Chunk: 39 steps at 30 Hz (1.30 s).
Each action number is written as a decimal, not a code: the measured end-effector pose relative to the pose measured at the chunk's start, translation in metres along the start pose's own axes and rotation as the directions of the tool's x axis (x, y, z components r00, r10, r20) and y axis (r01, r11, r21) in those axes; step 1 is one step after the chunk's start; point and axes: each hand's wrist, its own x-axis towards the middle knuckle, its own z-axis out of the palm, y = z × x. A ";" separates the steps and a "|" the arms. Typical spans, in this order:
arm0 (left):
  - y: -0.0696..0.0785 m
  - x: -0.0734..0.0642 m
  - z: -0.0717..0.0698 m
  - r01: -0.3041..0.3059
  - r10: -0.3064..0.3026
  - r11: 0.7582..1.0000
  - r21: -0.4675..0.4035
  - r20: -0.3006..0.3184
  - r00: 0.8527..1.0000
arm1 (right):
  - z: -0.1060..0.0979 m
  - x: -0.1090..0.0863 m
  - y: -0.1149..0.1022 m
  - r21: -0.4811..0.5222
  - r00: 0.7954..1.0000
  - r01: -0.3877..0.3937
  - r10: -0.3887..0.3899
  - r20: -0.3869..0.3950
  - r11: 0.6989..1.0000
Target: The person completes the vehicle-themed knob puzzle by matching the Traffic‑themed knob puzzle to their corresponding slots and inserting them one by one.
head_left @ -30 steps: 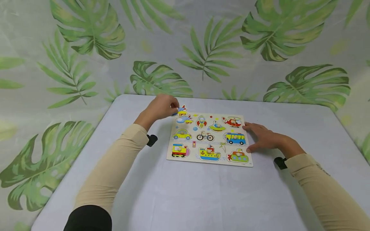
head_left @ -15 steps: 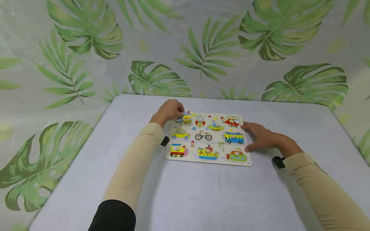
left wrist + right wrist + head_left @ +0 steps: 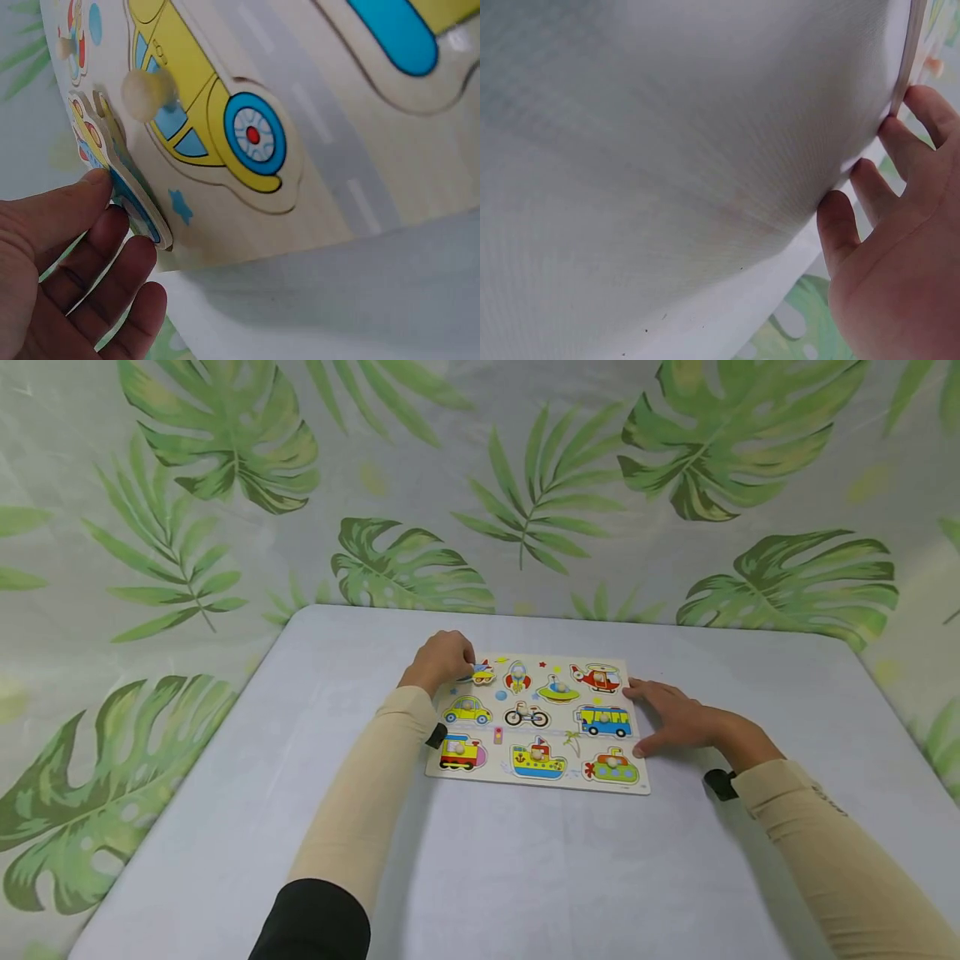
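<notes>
At the upper left corner of the wooden peg puzzle board (image 3: 498, 772), my left hand (image 3: 438, 662) pinches an airplane puzzle piece (image 3: 139, 199) between thumb and fingers. The left wrist view shows that piece tilted, close over the board beside the yellow car piece (image 3: 191, 112). Part of the airplane is hidden by the fingers. My right hand (image 3: 678, 718) rests at the board's right edge, thumb and fingers spread. In the right wrist view its fingertips (image 3: 836, 206) touch the white cloth and the board's side.
Other knobbed pieces sit in the board: a rocket (image 3: 517, 678), a helicopter (image 3: 597, 678), a bus (image 3: 604, 722), a bicycle (image 3: 527, 715), a ship (image 3: 538, 762) and several more. A white cloth covers the table (image 3: 510, 877). Behind it hangs a leaf-patterned backdrop (image 3: 555, 585).
My left hand has moved right and down toward the board, bringing the airplane piece from beyond the upper left corner onto the airplane spot. The right hand has stayed at the board's edge.
</notes>
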 end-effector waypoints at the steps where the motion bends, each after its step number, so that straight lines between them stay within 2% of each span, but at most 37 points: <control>1: 0.000 0.000 0.001 0.004 -0.004 1.000 -0.004 -0.001 1.000 | 0.000 0.000 0.000 -0.001 1.000 0.000 0.000 0.000 1.000; 15: 0.001 0.006 0.009 0.034 -0.034 0.999 -0.005 -0.046 0.998 | -0.001 -0.002 -0.002 0.002 1.000 -0.012 0.012 0.003 1.000; 27: 0.001 0.008 0.013 0.034 -0.032 0.999 0.034 -0.055 0.998 | -0.002 -0.004 -0.001 -0.010 1.000 -0.005 0.005 -0.010 1.000; 39: -0.001 0.008 0.017 0.062 -0.059 0.997 0.051 -0.053 0.997 | 0.001 0.000 0.000 -0.011 1.000 0.001 -0.001 -0.008 1.000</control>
